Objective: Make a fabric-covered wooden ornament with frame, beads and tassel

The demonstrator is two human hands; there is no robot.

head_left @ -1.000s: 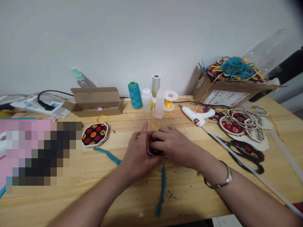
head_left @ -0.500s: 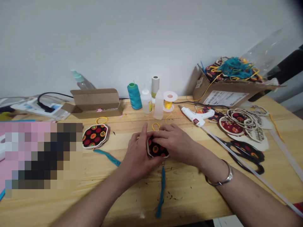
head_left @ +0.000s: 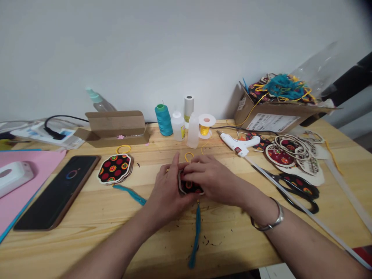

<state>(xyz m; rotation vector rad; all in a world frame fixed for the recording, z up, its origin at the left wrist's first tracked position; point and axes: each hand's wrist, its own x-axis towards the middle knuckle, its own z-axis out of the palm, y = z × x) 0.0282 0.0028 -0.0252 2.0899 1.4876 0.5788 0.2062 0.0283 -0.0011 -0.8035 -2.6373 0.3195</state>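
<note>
Patterned ornament (head_left: 190, 187) is sitting between the two hands, its black face with red-and-orange rosettes mostly covered by fingers and its pale rim showing at the left edge. The left hand (head_left: 167, 189) is curling against that rim, while the right hand (head_left: 213, 180) is closing over the face from above, so both hands are gripping the piece from either side. A yellow cord loop (head_left: 188, 156) is rising just beyond the fingertips, and a teal tassel (head_left: 197, 236) is trailing toward the person from the ornament's lower edge. The piece is looking light and fairly stiff, probably layered board, so the rim seems the safest place to hold, not the thin loop or soft tassel. Left of the left hand, a stack of matching ornaments (head_left: 114, 169) is resting; right of the right hand, a white glue gun (head_left: 236, 143) and black-handled scissors (head_left: 296, 188) are lying.
</note>
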